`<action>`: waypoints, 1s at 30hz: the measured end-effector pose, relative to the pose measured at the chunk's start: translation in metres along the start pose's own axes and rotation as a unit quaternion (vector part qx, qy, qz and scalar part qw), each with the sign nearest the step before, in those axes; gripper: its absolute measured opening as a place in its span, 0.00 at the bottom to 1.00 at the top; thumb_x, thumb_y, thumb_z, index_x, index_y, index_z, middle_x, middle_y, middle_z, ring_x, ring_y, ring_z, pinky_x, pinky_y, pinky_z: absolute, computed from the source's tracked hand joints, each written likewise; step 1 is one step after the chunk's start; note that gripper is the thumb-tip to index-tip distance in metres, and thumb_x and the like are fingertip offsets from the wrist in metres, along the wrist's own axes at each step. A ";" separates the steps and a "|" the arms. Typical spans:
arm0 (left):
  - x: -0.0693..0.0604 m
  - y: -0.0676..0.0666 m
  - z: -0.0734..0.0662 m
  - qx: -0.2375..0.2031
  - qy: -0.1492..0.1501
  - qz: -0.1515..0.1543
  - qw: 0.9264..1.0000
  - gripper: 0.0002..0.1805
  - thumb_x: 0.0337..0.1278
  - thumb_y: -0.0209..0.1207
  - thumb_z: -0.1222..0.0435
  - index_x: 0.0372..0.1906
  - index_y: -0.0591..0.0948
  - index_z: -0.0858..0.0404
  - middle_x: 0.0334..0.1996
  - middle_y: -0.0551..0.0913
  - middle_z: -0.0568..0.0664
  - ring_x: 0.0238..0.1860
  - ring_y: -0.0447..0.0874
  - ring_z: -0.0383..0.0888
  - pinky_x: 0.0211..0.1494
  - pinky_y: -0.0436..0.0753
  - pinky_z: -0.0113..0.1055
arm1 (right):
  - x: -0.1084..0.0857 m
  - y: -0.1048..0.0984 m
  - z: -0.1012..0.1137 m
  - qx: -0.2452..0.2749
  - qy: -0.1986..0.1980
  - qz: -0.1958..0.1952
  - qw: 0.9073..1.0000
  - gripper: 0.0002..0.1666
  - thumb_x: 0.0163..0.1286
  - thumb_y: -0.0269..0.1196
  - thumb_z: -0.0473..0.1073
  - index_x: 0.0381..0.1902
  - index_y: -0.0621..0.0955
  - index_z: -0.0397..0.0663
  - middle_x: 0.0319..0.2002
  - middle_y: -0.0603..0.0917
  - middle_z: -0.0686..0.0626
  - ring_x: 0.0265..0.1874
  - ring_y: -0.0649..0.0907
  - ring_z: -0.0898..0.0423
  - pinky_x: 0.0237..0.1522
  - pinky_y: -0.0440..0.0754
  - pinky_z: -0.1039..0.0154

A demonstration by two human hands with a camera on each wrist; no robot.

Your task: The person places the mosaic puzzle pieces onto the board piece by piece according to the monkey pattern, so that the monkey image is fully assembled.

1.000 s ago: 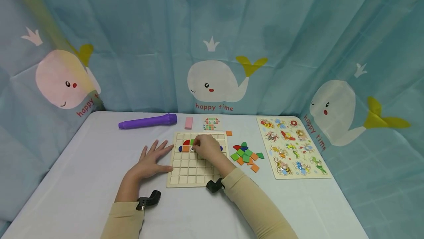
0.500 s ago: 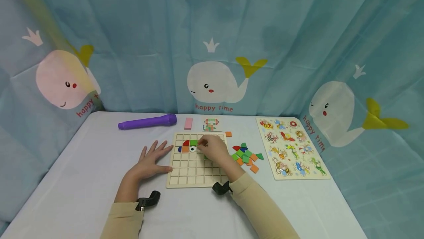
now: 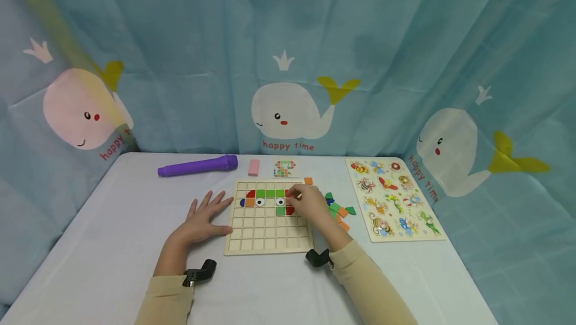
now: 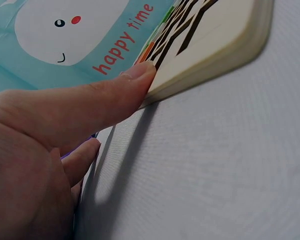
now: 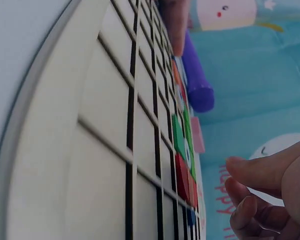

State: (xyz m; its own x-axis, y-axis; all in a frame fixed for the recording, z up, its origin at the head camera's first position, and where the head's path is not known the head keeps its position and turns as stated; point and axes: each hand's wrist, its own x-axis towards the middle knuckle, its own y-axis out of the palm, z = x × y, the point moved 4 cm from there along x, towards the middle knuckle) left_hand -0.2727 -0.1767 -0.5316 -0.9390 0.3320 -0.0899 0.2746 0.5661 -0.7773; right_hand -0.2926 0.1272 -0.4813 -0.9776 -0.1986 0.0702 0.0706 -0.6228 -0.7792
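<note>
A wooden grid board (image 3: pixel 270 235) lies flat on the white table. Its upper cells hold green squares (image 3: pixel 270 193), a red quarter-round (image 3: pixel 251 193), an orange square (image 3: pixel 250 202), a blue piece (image 3: pixel 242 202) and two eye tiles (image 3: pixel 260 202). Spread out at the board's left side, my left hand (image 3: pixel 200 222) touches the edge with its thumb (image 4: pixel 137 72). My right hand (image 3: pixel 310 202) hovers over the upper right cells and hides some of them. In the right wrist view its thumb and loosely curled fingers (image 5: pixel 245 210) show nothing between them.
Loose green, orange and blue pieces (image 3: pixel 345 211) lie right of the board, partly behind my right hand. An orange square (image 3: pixel 308 181), a picture card (image 3: pixel 284 168), a pink block (image 3: pixel 254 168) and a purple tube (image 3: pixel 198 166) lie beyond it. An insect puzzle board (image 3: pixel 396 200) lies far right.
My right hand has moved right across the upper rows, uncovering green squares, both eye tiles and a lower red piece. My left hand has stayed at the board's edge.
</note>
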 end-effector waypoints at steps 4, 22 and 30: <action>0.000 0.000 0.001 -0.004 0.006 -0.002 1.000 0.54 0.45 0.71 0.39 0.77 0.65 0.54 0.81 0.52 0.59 0.81 0.32 0.65 0.77 0.24 0.66 | -0.003 -0.007 -0.009 -0.021 0.014 -0.013 1.000 0.07 0.69 0.69 0.48 0.42 0.87 0.54 0.34 0.85 0.57 0.30 0.80 0.59 0.29 0.78 0.65; 0.001 0.001 0.002 0.005 0.002 -0.001 1.000 0.53 0.45 0.71 0.39 0.77 0.65 0.54 0.81 0.52 0.58 0.81 0.32 0.64 0.77 0.25 0.66 | -0.024 -0.040 -0.065 -0.027 0.053 -0.033 0.998 0.06 0.66 0.71 0.46 0.39 0.87 0.53 0.27 0.82 0.56 0.24 0.76 0.58 0.27 0.74 0.64; 0.002 0.002 0.004 0.007 -0.006 0.005 1.000 0.54 0.44 0.71 0.39 0.78 0.64 0.52 0.81 0.51 0.58 0.81 0.30 0.64 0.77 0.23 0.65 | -0.031 -0.032 -0.066 -0.074 0.075 0.023 0.994 0.13 0.60 0.75 0.51 0.36 0.87 0.50 0.31 0.80 0.54 0.30 0.76 0.57 0.34 0.77 0.61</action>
State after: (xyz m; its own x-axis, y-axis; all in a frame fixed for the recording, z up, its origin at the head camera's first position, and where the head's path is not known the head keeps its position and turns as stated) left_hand -0.2751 -0.1779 -0.5358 -0.9385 0.3288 -0.1055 0.2817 0.5524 -0.7845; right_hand -0.2779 0.2033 -0.5000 -0.9934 -0.1019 -0.0534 0.0971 -0.4946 -0.8637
